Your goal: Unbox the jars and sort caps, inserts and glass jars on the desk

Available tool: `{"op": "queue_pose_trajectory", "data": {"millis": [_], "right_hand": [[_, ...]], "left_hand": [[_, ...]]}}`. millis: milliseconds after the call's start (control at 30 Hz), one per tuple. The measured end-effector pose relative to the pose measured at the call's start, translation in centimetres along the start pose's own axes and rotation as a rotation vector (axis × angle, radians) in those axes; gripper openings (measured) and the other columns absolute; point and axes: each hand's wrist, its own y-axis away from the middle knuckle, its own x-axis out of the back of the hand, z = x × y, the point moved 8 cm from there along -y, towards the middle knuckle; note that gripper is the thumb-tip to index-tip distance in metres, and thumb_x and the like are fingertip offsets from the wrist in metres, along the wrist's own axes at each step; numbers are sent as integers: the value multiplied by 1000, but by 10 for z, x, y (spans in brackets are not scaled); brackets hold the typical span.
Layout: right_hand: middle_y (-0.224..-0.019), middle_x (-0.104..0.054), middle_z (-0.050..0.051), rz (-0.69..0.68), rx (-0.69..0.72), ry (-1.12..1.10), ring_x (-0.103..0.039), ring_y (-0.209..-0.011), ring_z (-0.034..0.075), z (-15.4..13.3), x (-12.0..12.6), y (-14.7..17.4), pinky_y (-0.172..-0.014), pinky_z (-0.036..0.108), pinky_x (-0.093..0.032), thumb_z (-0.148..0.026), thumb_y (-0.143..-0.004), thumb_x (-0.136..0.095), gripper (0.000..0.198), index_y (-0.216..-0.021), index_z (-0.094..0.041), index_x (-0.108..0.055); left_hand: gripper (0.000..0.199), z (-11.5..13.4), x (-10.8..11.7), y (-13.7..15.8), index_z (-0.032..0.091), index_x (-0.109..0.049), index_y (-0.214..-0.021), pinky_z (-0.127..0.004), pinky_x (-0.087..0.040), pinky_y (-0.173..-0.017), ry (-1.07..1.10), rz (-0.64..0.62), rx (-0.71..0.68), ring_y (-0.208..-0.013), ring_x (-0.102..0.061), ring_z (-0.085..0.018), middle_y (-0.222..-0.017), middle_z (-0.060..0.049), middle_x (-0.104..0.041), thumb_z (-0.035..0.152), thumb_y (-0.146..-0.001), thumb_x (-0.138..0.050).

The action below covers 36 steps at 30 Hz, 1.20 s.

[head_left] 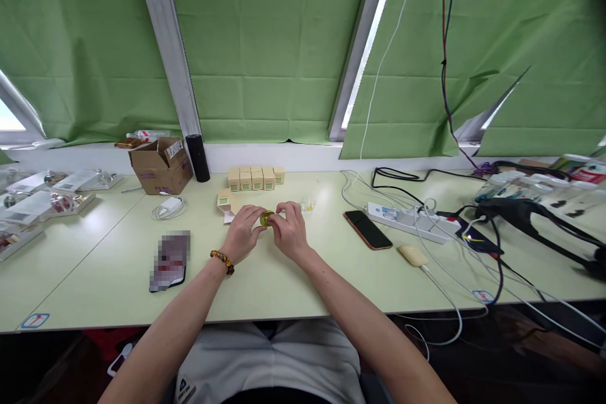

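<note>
A small round yellow-green object [266, 219] is pinched between my two hands above the middle of the table; its exact kind is too small to make out. My left hand [243, 231], with a beaded bracelet [222, 261] at the wrist, grips its left side. From the right, the thumb and fingers of my right hand [290, 230] close on it. Just behind my left hand stands an open small cream box [224, 199], its lower part partly hidden. To the right of my right hand lies a small clear piece [307, 204] with something yellow in it.
Several small cream boxes [257, 178] stand in a row at the back. A cardboard box [161, 166] and black cylinder [197, 158] are left of them. A phone [368, 230], power strip [411, 222] and tangled cables lie to the right. Trays [52, 202] sit far left.
</note>
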Motion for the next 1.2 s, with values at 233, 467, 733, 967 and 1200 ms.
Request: {"op": "queue_pose_trajectory", "data": {"millis": [233,467,733,967,1200], "right_hand": [[-95,-59,11,118,-101,-59,-54,-100,29,9,15,1,-90,47,-47,-21,-98,-57,18,-92,-25,-73],[-91,-73,8,0,-267,-71,-53,-106,29,53,-3,-1,-91,45,-45,-20,-100,-52,22,-94,-24,-73],[-103,-74,9,-302,-246,142,-48,-114,29,75,-63,-7,-90,42,-39,-8,-93,-57,24,-92,-22,-76],[-110,-73,13,-426,-262,245,-46,-121,30,78,-97,-7,-101,46,-36,-8,-89,-60,26,-93,-21,-82],[-109,-73,14,-439,-228,258,-46,-120,32,74,-103,-5,-104,49,-35,-7,-87,-60,28,-91,-20,-84]], "left_hand": [[41,-37,9,6,25,-65,-130,-55,-51,-105,33,145,192,-120,-59,-30,-124,-10,-70,17,-90,-69],[44,-55,12,11,28,-69,-128,-44,-55,-88,158,232,387,-113,-62,-27,-126,-9,-70,16,-85,-72],[50,-79,3,16,22,-65,-130,-41,-56,-94,753,309,643,-119,-66,-26,-134,-13,-68,31,-82,-78],[40,-83,-8,17,16,-68,-120,-52,-53,-107,1283,264,762,-129,-65,-31,-143,-20,-64,46,-97,-59],[44,-81,-9,17,15,-70,-119,-56,-51,-111,1322,254,792,-136,-60,-34,-142,-21,-65,49,-100,-51]]}}
